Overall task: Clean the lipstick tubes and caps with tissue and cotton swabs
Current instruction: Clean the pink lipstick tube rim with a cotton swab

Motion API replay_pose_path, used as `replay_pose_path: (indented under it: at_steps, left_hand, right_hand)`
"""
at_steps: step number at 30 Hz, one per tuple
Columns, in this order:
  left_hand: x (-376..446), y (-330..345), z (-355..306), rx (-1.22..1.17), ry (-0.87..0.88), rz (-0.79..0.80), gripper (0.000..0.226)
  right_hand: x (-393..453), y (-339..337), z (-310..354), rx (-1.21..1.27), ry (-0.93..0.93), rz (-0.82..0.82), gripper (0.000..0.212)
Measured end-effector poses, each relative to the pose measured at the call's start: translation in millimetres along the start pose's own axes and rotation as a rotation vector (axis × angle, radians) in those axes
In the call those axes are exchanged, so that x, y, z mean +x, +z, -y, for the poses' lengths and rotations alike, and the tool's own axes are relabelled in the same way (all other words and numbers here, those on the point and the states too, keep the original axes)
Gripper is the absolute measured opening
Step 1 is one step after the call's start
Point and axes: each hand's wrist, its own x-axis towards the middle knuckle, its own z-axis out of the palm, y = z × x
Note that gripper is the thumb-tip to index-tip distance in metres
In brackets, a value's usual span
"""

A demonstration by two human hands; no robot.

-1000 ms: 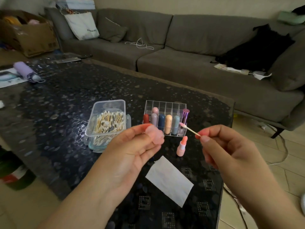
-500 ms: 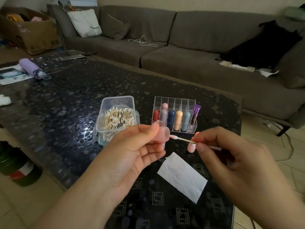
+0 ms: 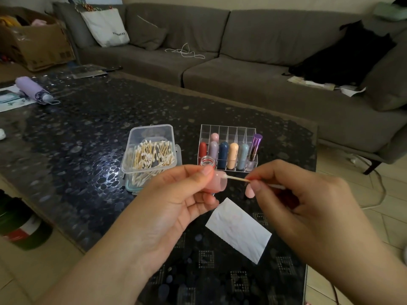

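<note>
Pink lipstick cap (image 3: 217, 182): 1, pinched by the raised left hand (image 3: 176, 208). The right hand (image 3: 293, 194) pinches 1 cotton swab (image 3: 236, 178), tip at the cap's opening. Below lies 1 tissue (image 3: 239, 230). The clear organizer (image 3: 228, 130) holds 7 tubes; 1 swab box (image 3: 150, 150) stands beside it.

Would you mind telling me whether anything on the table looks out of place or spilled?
Nothing looks spilled. The only stray is one uncapped pink lipstick standing on the table outside the clear organizer, partly hidden behind the right hand.

Bare table (image 3: 88, 137) lies left of the cotton swab box (image 3: 152, 150); the lipstick organizer (image 3: 228, 148) stands just beside it, a narrow gap between.
</note>
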Motion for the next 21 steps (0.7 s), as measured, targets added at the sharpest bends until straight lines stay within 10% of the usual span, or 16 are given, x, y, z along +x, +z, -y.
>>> replay_pose_path:
  at_steps: [21]
  left_hand:
    - [2.4,2.7,5.2,0.018,-0.026,0.008,0.020]
  right_hand:
    - [0.5,-2.3,-0.5,0.047,0.012,0.007,0.009]
